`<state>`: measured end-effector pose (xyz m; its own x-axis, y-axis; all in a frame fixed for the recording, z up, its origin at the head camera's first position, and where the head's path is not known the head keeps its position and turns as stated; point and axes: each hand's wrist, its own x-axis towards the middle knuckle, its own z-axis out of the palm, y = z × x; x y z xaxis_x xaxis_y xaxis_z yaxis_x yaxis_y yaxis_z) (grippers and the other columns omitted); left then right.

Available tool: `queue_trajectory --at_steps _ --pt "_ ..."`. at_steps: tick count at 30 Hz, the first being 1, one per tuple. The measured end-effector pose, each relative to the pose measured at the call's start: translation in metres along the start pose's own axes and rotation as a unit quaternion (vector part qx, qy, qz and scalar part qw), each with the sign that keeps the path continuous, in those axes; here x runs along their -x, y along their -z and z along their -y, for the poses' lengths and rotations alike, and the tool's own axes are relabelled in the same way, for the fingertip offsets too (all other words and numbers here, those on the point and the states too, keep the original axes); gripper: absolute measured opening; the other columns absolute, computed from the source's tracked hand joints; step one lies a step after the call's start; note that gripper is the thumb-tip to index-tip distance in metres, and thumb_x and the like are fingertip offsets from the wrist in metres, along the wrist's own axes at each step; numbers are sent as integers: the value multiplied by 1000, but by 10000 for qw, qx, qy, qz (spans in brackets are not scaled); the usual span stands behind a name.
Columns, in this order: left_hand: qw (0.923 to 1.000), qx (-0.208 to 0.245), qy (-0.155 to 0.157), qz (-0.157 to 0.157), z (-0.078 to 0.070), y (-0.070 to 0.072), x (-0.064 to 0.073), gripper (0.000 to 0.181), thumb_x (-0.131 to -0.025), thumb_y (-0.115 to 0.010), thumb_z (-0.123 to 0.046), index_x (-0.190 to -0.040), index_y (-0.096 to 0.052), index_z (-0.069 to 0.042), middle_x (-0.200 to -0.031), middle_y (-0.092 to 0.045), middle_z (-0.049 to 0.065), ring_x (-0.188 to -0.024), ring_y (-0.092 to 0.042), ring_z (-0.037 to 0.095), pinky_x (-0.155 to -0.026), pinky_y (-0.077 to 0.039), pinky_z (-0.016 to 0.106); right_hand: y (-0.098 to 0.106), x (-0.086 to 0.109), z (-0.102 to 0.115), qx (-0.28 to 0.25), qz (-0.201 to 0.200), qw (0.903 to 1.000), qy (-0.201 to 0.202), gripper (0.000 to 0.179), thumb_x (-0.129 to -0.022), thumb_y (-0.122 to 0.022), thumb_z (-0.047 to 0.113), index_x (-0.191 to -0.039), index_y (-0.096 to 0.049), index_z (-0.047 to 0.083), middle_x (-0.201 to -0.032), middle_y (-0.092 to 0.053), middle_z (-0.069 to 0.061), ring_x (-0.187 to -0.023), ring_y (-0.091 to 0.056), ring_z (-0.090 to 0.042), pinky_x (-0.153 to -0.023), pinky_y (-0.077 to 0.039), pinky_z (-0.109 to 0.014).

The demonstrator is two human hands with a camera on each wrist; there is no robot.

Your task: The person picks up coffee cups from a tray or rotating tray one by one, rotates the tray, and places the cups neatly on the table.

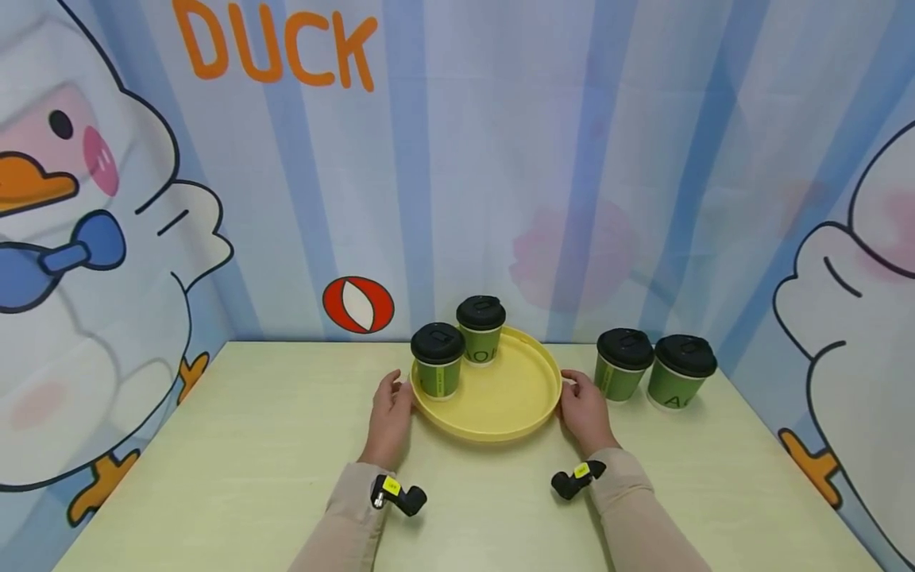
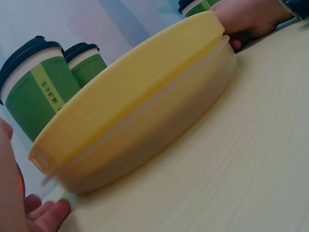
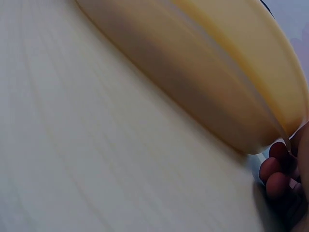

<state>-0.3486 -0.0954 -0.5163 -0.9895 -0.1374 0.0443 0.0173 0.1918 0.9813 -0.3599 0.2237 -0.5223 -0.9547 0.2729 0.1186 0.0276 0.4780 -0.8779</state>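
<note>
On my head feed, orange "DUCK" lettering (image 1: pixel 275 46) shows at eleven o'clock; the rightmost cup (image 1: pixel 677 387) carries an "A" (the label strip (image 2: pixel 48 89) on the front cup (image 1: pixel 438 375) is too small for me to read). The yellow tray (image 1: pixel 511 389) lies just toward six o'clock of centre, bearing the front cup and rear cup (image 1: pixel 481 343). I have the left hand (image 1: pixel 389 417) pinching its rim at nine o'clock, the right hand (image 1: pixel 584 413) at three, fingers curled. The sleeves (image 1: pixel 343 516) reach in from seven and five o'clock.
</note>
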Motion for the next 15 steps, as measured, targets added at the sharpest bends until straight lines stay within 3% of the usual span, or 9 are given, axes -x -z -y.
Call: queue_trajectory --at_steps 3,6,8,10,13,15 --pt "9980 117 -354 -504 -7 2 5 52 -107 -43 -34 -153 -33 -11 -146 -37 15 -129 -44 30 -109 -41 49 0 1 1 21 41 10000 -43 39 -105 -43 20 -139 -55 4 -78 -61 -8 -66 -58 -18 -62 -47 -28" --pt "9843 184 -1290 -1187 -21 4 12 41 -106 -46 -21 -144 -42 -7 -135 -43 14 -121 -44 26 -102 -43 44 0 1 2 38 50 10000 -45 39 -106 -43 20 -139 -55 5 -79 -61 -9 -66 -58 -18 -62 -47 -29" --pt "9655 168 -2161 -1444 -34 4 16 34 -103 -48 -12 -136 -47 -3 -125 -46 14 -113 -45 25 -95 -43 42 0 -1 2 17 26 10000 20 39 -106 -43 20 -140 -55 5 -80 -61 -9 -67 -58 -18 -62 -47 -29" --pt "9416 -55 -3051 -1426 -48 1 20 28 -100 -51 -7 -128 -52 -1 -118 -49 15 -107 -46 24 -89 -44 42 0 -2 2 -6 -12 10000 70 39 -106 -43 21 -139 -55 5 -80 -60 -9 -67 -58 -18 -62 -47 -30" --pt "8987 -599 -4213 -1056 -64 -8 30 21 -95 -56 -5 -116 -58 0 -109 -54 13 -100 -49 25 -83 -45 43 0 -3 1 -56 -37 9999 99 38 -105 -44 20 -139 -55 5 -79 -60 -9 -66 -58 -18 -62 -47 -30" --pt "8702 -1088 -4758 -678 -69 -17 40 18 -93 -60 -7 -110 -62 -3 -106 -58 10 -98 -52 23 -83 -49 39 0 -3 0 -75 -32 9999 95 38 -105 -45 19 -138 -55 4 -77 -60 -8 -64 -58 -18 -61 -47 -29"
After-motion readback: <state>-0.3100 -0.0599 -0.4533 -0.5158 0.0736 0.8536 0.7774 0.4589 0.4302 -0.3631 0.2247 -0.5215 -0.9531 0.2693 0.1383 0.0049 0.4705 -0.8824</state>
